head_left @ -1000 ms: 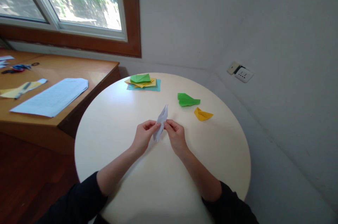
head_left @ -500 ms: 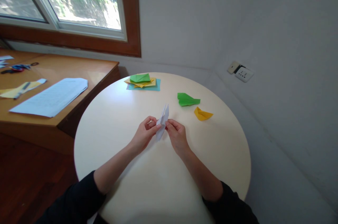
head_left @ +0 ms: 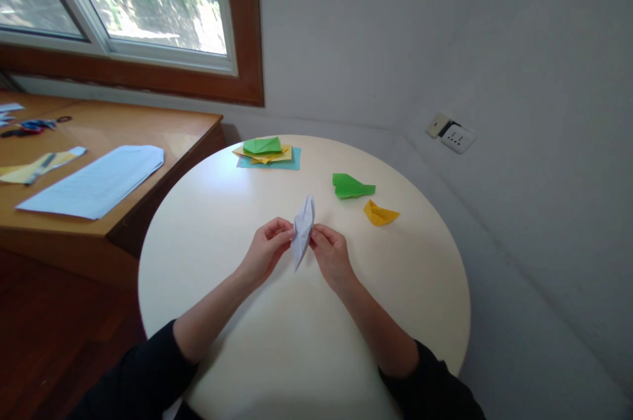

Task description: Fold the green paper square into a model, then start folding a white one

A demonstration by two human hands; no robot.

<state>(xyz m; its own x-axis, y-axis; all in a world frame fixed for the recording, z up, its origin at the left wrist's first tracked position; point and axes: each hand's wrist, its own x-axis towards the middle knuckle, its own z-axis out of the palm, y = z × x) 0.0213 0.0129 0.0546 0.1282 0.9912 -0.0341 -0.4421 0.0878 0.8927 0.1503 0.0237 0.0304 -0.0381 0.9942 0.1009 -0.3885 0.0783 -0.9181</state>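
A white folded paper piece [head_left: 303,230], long and pointed at its near end, is held up over the round table between my two hands. My left hand [head_left: 267,248] pinches its left edge with thumb and fingers. On the other side, my right hand [head_left: 331,254] is closed on the right edge, its fingertips partly behind the paper. Beyond my right hand lie a green folded paper [head_left: 352,186] and a small yellow paper boat [head_left: 380,213].
At the far edge of the white round table [head_left: 198,314] sits a stack of coloured papers [head_left: 295,159]. To the left, a wooden desk [head_left: 148,118] bears white sheets [head_left: 101,181], a pen [head_left: 40,168] and scissors [head_left: 22,132]. A wall socket [head_left: 458,138] is at the right.
The white paper has turned slightly, showing more of its folded face, and its lower tip points further down. My left thumb has drawn back left to the paper's edge.
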